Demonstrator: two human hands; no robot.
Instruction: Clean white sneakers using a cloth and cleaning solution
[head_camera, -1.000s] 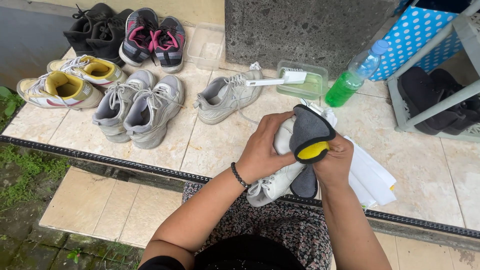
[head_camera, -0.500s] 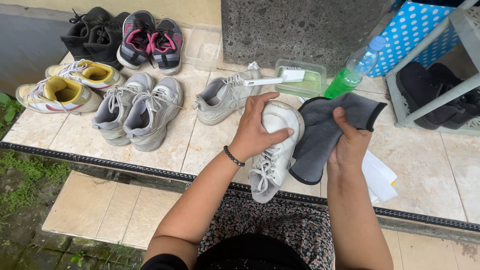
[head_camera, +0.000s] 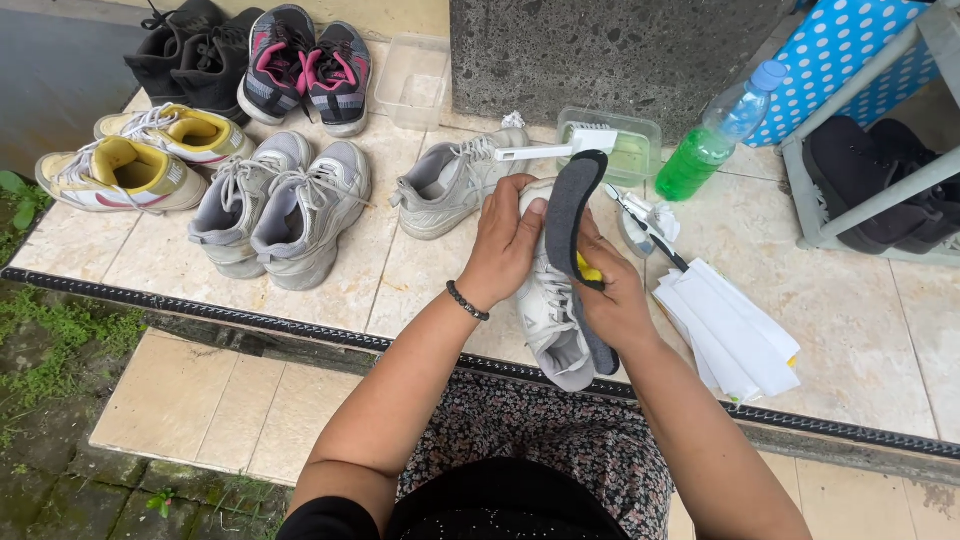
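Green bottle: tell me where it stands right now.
In the head view the green bottle stands upper right on the tiled ledge, between the clear tub holding a white brush and the grey rack.

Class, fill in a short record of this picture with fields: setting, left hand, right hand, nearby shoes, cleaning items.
setting: tiled step outdoors, seen from above
left hand: grips the white sneaker at its toe end
right hand: holds a dark grey cloth against the sneaker
nearby shoes: single grey sneaker, grey pair, yellow-lined pair
cleaning items: white brush over a clear tub, green bottle
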